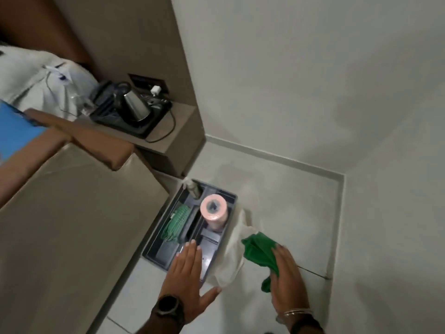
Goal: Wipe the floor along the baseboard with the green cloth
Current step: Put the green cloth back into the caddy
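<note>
My right hand (287, 280) is shut on a crumpled green cloth (258, 251), held above the pale tiled floor (289, 213). My left hand (189, 273), with a dark watch on the wrist, is flat and open, fingers spread, over the near end of a dark grey caddy (154, 254). The grey baseboard (277, 159) runs along the far wall and turns down the right wall at the corner (343, 175).
The caddy holds a pink roll (213, 209), a folded green cloth (175, 222) and a bottle (193, 189). A white bag (234, 256) hangs off its right side. A bed frame (72, 225) stands at left, a nightstand with a kettle (134, 104) behind.
</note>
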`<state>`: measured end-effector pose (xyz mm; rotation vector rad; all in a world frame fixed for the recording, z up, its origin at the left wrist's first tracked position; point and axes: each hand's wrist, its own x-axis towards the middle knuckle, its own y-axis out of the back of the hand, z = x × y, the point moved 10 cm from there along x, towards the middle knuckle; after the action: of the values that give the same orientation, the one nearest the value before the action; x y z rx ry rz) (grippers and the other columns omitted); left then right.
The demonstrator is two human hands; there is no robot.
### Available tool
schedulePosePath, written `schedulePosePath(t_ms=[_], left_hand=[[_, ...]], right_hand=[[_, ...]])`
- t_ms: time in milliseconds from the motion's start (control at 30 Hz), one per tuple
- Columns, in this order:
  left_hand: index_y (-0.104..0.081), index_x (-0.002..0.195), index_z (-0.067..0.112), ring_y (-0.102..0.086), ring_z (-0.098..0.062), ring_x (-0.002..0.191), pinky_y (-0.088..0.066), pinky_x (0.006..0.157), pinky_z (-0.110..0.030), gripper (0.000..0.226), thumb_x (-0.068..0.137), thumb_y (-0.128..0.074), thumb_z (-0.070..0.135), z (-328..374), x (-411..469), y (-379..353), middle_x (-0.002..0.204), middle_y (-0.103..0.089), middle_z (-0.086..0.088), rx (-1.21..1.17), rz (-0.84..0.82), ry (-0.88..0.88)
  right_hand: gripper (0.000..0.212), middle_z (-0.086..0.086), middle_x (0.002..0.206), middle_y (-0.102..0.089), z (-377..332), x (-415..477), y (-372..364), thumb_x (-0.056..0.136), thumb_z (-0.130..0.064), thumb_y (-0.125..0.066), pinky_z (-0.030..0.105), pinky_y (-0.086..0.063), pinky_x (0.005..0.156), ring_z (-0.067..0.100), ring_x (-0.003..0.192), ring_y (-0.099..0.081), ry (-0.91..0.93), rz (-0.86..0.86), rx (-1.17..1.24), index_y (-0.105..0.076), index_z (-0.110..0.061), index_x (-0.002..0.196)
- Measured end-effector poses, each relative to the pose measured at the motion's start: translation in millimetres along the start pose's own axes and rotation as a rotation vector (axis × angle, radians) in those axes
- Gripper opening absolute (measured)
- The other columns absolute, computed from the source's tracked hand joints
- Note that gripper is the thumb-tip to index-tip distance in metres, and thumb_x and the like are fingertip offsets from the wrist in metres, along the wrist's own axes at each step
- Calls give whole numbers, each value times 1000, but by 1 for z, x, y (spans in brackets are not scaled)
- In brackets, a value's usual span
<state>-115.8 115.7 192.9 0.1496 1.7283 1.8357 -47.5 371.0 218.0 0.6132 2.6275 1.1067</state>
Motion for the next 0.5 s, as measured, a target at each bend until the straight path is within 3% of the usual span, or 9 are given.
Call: schedulePosePath(t_ms=[100,200,267,333,433,500], left_hand=[[-44,149,-1,-44,-38,141,-11,119,-39,111,84,-36,89,-51,-6,-22,157,-38,-21,0,13,97],[-36,155,4,-34,-36,147,-28,121,-46,113,83,-33,90,-92,-3,-62,162,-30,-17,-61,45,155],[-25,159,7,-24,-34,152,-29,117,-49,112,83,-36,88,-114,-3,-96,166,-22,-15,-144,46,173],[-25,159,6,-21,-34,152,-28,116,-50,113,81,-45,85,-130,1,-119,166,-20,-14,-209,57,192],[-27,158,5,-17,-33,152,-24,118,-50,114,78,-50,83,-151,5,-158,165,-18,-14,-282,43,235],[-21,160,7,-9,-32,154,-20,120,-50,115,78,-46,84,-160,2,-179,167,-12,-12,-323,20,275]], right_hand=[[52,7,138,-50,-51,16,-64,76,3,-52,19,-15,113,25,132,-39,175,-122,-42,-53,-7,127],[50,14,135,-54,-91,29,-136,79,-10,-37,36,-29,112,30,130,-44,317,-211,-86,-55,-4,125],[47,19,132,-55,-105,35,-190,77,2,-49,49,-37,103,34,127,-47,370,-232,-121,-55,-2,124],[56,22,130,-57,-115,39,-234,68,11,-62,52,-43,98,36,124,-50,431,-262,-162,-54,0,122],[46,19,131,-56,-130,36,-295,77,-1,-50,51,-39,103,36,128,-44,566,-302,-245,-54,-2,123],[46,16,137,-52,-137,30,-320,81,-15,-56,50,-32,109,34,135,-35,618,-319,-301,-52,-5,126]])
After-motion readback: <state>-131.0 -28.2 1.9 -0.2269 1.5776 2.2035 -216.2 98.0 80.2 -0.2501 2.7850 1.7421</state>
